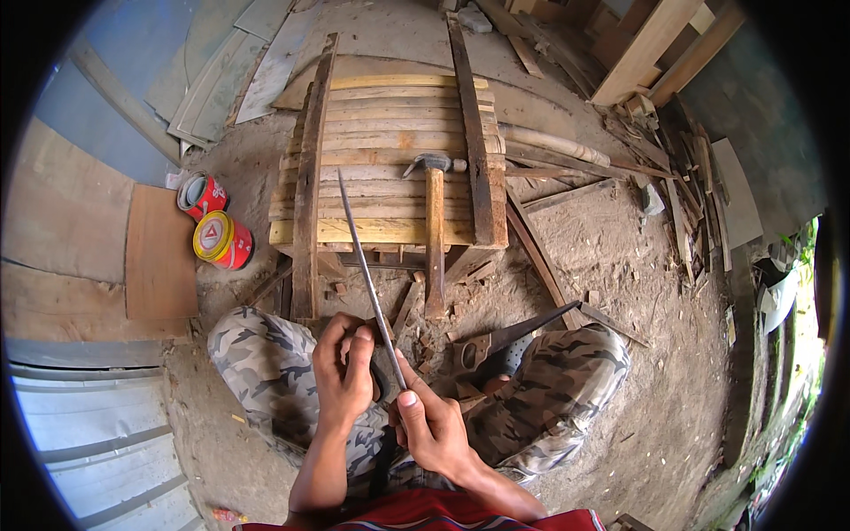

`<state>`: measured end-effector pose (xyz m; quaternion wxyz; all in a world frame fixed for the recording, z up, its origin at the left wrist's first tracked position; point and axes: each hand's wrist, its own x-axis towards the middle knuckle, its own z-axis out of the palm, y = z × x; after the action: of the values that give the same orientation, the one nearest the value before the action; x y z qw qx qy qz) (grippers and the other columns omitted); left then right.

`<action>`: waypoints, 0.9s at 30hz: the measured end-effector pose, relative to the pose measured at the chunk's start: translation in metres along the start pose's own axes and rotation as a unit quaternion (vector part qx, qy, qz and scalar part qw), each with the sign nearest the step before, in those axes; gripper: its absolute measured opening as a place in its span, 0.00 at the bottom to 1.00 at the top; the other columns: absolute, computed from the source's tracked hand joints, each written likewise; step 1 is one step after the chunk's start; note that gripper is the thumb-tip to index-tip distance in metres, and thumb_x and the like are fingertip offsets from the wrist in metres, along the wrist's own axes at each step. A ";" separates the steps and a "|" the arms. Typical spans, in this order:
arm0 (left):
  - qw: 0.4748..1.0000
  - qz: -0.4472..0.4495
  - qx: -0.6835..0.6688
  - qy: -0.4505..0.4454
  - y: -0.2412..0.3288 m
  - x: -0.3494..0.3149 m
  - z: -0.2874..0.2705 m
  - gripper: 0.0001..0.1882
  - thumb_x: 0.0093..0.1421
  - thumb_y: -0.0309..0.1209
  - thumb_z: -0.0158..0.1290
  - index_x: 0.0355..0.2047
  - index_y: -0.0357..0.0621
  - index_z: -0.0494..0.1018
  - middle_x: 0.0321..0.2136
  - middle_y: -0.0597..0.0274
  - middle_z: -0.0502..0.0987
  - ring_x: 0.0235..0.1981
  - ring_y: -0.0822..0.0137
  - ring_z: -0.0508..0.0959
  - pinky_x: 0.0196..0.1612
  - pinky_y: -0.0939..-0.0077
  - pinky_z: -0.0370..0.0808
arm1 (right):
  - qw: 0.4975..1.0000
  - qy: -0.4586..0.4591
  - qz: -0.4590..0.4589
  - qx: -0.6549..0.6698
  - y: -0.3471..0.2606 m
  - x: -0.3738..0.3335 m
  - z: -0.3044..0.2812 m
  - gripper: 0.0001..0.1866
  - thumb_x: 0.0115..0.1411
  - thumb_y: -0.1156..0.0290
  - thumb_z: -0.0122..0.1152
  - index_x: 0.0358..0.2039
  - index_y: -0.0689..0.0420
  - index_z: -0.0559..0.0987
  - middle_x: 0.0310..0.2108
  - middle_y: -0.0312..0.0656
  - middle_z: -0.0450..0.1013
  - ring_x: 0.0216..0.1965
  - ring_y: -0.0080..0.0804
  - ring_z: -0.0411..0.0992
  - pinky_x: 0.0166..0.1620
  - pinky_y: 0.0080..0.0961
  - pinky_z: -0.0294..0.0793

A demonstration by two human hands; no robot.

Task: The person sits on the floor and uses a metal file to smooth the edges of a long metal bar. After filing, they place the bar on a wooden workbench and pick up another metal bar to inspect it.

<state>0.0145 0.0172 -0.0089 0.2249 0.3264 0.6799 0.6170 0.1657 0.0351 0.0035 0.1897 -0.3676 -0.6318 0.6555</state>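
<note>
A long, thin, tapering metal blade (358,242) points up and away from me, seen nearly edge-on, so its exact kind does not show. My right hand (434,429) is closed around its near end, thumb on top. Higher up, my left hand (343,367) has its fingers curled against the blade from the left side; their tips are partly hidden. Beyond the blade's right side, a claw hammer (435,232) leans on a low slatted wooden bench (394,128), head up on the slats. Beside my right knee lies a handsaw (509,338) with a wooden handle.
Two dark beams (312,177) run along the slats. Two red paint cans (223,241) stand to the left, near leaning boards (159,252). Wood scraps (691,195) are heaped at the right, and offcuts litter the dirt floor (655,380) around my crossed legs (567,389).
</note>
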 end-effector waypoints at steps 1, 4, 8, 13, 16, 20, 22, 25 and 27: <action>1.000 -0.002 -0.001 -0.004 -0.001 -0.001 0.001 0.13 0.67 0.35 0.51 0.30 0.37 0.69 0.21 0.66 0.66 0.24 0.76 0.64 0.28 0.77 0.61 | 0.999 -0.004 0.018 0.032 -0.001 -0.001 0.000 0.27 0.74 0.62 0.44 0.70 0.56 0.61 0.19 0.35 0.70 0.19 0.20 0.69 0.27 0.22 0.73; 1.000 0.007 -0.010 0.009 0.000 0.000 0.004 0.13 0.67 0.34 0.51 0.31 0.37 0.69 0.21 0.67 0.66 0.24 0.76 0.63 0.28 0.77 0.61 | 0.995 -0.002 0.023 0.097 -0.008 -0.007 -0.002 0.28 0.75 0.60 0.42 0.70 0.59 0.60 0.20 0.35 0.71 0.18 0.18 0.68 0.26 0.19 0.71; 1.000 0.005 -0.014 0.008 -0.003 0.000 0.001 0.12 0.67 0.34 0.51 0.30 0.38 0.68 0.21 0.67 0.65 0.23 0.77 0.62 0.28 0.78 0.60 | 0.993 0.021 -0.081 0.078 -0.014 -0.010 -0.008 0.30 0.75 0.57 0.39 0.69 0.64 0.59 0.22 0.37 0.73 0.17 0.17 0.68 0.24 0.16 0.69; 1.000 0.016 -0.003 0.004 -0.003 0.000 0.003 0.12 0.67 0.34 0.51 0.30 0.38 0.68 0.21 0.68 0.65 0.23 0.77 0.61 0.27 0.78 0.59 | 1.000 -0.003 -0.002 0.002 -0.001 0.003 0.000 0.27 0.74 0.62 0.44 0.70 0.57 0.62 0.20 0.35 0.71 0.19 0.19 0.70 0.27 0.22 0.72; 1.000 0.000 -0.006 -0.002 0.000 -0.001 0.000 0.13 0.67 0.34 0.51 0.30 0.38 0.68 0.21 0.68 0.64 0.23 0.77 0.61 0.27 0.78 0.59 | 0.999 -0.011 0.034 0.040 -0.010 0.002 -0.002 0.26 0.74 0.63 0.44 0.70 0.57 0.62 0.20 0.35 0.71 0.19 0.19 0.70 0.27 0.21 0.73; 1.000 0.000 -0.002 0.008 -0.007 0.001 -0.001 0.13 0.67 0.35 0.51 0.30 0.38 0.69 0.21 0.68 0.64 0.23 0.78 0.61 0.27 0.78 0.59 | 0.996 0.030 -0.053 0.061 -0.017 -0.008 -0.004 0.26 0.74 0.66 0.43 0.70 0.59 0.61 0.20 0.35 0.71 0.19 0.19 0.70 0.27 0.21 0.73; 1.000 0.009 0.001 0.013 -0.009 0.001 -0.001 0.12 0.67 0.34 0.51 0.30 0.38 0.69 0.21 0.68 0.64 0.24 0.77 0.62 0.28 0.77 0.60 | 0.994 0.035 -0.081 0.062 -0.016 -0.009 -0.005 0.26 0.74 0.67 0.42 0.70 0.59 0.61 0.21 0.34 0.71 0.19 0.19 0.70 0.27 0.21 0.73; 1.000 0.014 -0.005 0.011 -0.001 0.000 0.004 0.12 0.67 0.34 0.51 0.30 0.38 0.69 0.21 0.67 0.65 0.24 0.77 0.62 0.28 0.77 0.60 | 0.999 0.007 -0.017 0.029 -0.011 0.000 -0.002 0.26 0.74 0.67 0.43 0.69 0.60 0.61 0.19 0.36 0.69 0.20 0.20 0.70 0.28 0.22 0.72; 1.000 0.015 -0.006 0.002 0.000 -0.001 0.003 0.12 0.67 0.34 0.51 0.30 0.38 0.68 0.22 0.66 0.65 0.25 0.76 0.62 0.28 0.77 0.60 | 1.000 0.014 -0.009 -0.015 -0.004 0.004 0.002 0.26 0.74 0.66 0.44 0.70 0.60 0.60 0.18 0.37 0.68 0.20 0.21 0.70 0.28 0.22 0.72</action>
<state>0.0172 0.0188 -0.0095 0.2162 0.3336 0.6719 0.6249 0.1607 0.0365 0.0063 0.1987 -0.3738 -0.6421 0.6391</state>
